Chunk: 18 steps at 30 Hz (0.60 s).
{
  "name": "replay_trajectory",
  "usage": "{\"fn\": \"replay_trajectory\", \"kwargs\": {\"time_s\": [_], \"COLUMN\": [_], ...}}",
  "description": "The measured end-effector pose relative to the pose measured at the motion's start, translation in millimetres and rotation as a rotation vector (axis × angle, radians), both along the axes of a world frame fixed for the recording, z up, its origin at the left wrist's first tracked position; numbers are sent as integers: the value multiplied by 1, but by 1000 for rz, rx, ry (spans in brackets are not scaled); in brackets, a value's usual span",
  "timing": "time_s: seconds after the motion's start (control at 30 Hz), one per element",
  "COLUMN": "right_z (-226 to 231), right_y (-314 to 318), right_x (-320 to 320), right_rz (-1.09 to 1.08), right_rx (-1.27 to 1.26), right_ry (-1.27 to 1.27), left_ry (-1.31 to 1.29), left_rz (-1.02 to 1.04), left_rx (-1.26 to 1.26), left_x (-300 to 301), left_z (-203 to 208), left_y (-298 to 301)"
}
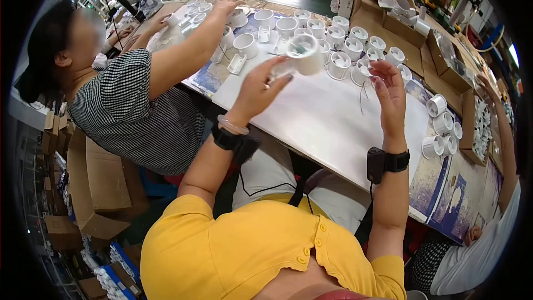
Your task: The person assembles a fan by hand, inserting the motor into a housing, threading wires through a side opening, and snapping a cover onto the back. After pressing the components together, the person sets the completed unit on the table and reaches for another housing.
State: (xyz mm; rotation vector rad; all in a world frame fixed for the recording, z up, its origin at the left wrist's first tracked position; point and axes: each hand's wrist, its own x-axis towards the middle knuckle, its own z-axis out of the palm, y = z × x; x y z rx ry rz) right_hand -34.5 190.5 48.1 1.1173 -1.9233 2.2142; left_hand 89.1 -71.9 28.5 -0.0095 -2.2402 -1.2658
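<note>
Pinching blurred white cylindrical cup, at 2 o'clock from fingertips, in thumb and forefinger of left hand. Holding fingers of right hand loosely spread, near wired cup at 10 o'clock.

White cylindrical cup-shaped housing, raised above the far part of the white work sheet, blurred, tilted, open end showing grey-green inside, second white round housing near the sheet's far edge, thin wires trailing down over the sheet
</note>
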Motion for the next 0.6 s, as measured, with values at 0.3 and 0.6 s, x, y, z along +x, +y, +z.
{"fn": "replay_trajectory", "kwargs": {"time_s": [0.3, 0.6], "right_z": [-19, -30], "right_y": [-6, -3], "right_x": [-3, -12], "right_rz": [-52, -43], "right_rx": [132, 100], "right_ry": [29, -27], "left_ry": [-173, -63], "left_rz": [214, 480], "left_rx": [-75, -319], "left_x": [44, 91], "left_z": [-25, -44], "left_y": [-79, -119]}}
